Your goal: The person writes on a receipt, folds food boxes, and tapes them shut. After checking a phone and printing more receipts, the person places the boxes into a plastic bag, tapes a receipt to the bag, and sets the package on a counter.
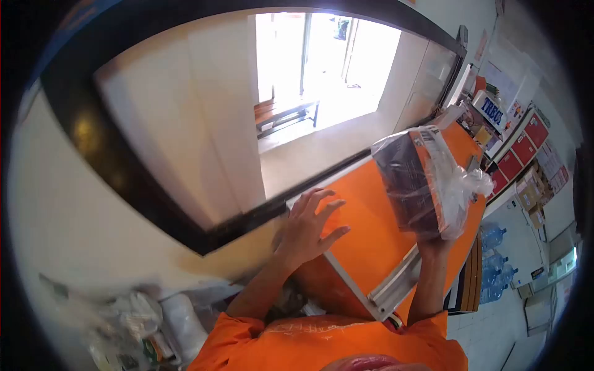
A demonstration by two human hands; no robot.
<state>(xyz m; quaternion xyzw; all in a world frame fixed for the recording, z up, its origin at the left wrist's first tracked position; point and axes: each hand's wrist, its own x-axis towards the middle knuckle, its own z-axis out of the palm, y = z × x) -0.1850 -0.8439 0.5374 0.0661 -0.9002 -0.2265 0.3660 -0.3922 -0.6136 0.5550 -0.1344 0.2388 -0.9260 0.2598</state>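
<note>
My right hand (pixel 435 248) is under the near end of a clear plastic bag (pixel 455 195) with a dark box (pixel 405 176) inside, holding it up over the orange counter (pixel 352 213). The bag hides most of that hand's fingers. Its gathered, knotted end points to the right. My left hand (pixel 307 229) hovers by the counter's left corner, fingers spread and nothing in them. A silver metal rail (pixel 396 281) lies across the counter's near part, close to my right forearm.
Beyond the counter, a black-framed window opening (pixel 244 219) shows a bench (pixel 288 114). Red drawers (pixel 523 148) and several blue water jugs (pixel 492 269) stand at right. Plastic bags (pixel 139 315) are piled low on the left. Papers and a lettered sign (pixel 492 111) occupy the far end.
</note>
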